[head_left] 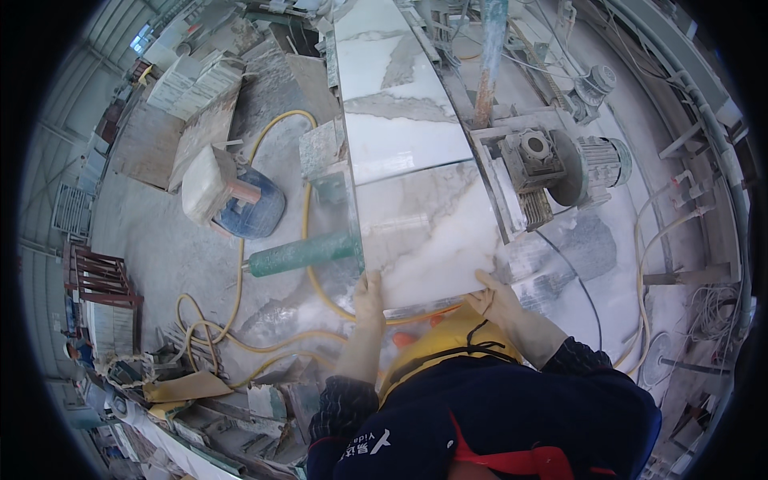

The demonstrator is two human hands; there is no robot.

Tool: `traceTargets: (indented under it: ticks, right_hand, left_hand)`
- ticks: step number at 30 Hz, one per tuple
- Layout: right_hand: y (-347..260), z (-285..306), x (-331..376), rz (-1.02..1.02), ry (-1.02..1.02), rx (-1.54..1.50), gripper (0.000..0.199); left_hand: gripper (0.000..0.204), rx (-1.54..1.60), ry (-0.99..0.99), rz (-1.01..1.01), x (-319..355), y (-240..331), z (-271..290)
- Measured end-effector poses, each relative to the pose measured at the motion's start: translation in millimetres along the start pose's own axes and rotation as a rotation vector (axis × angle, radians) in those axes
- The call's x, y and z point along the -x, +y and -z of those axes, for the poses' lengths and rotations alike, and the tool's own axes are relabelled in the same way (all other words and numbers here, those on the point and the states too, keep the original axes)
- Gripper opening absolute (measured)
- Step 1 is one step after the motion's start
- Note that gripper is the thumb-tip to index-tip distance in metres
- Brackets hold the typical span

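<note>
A white marble-look slab point(432, 240) with grey-brown veins lies at the near end of a long conveyor line. My left hand point(369, 299) grips its near left corner. At the near right corner my right hand point(493, 297) holds the slab, thumb over the top and fingers at the edge. How far the fingers reach underneath is hidden. Beyond a thin dark seam lies another veined slab point(406, 148) in line with the first. A green roller point(304, 254) sticks out to the left beside the held slab.
A dusty motor with gearbox point(538, 160) stands right of the line. To the left are a blue barrel point(254, 206) and a yellow hose point(240, 280) looping over the floor. Stacked slabs point(196, 84) stand far left, and scrap pieces point(232, 416) lie near left. A yellow apron point(452, 340) covers my front.
</note>
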State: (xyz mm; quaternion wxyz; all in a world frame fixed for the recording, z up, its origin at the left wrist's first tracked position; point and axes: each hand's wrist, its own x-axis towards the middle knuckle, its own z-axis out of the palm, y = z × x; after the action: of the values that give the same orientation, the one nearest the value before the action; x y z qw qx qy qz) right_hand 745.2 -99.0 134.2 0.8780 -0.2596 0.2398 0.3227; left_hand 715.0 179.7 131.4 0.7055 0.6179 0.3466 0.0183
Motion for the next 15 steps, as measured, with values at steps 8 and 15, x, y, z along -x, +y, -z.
traceTargets:
  ticks: [8, 15]
  right_hand:
    - [-0.3, 0.8, -9.7, -0.001, 0.043, -0.036, 0.039]
    - [-4.7, 2.0, -19.7, -0.014, 0.073, -0.031, 0.038]
  left_hand:
    - [0.046, 0.125, -0.035, 0.008, -11.6, -3.0, -0.2]
    - [0.044, 0.085, -0.005, 0.014, -20.8, -2.2, -2.3]
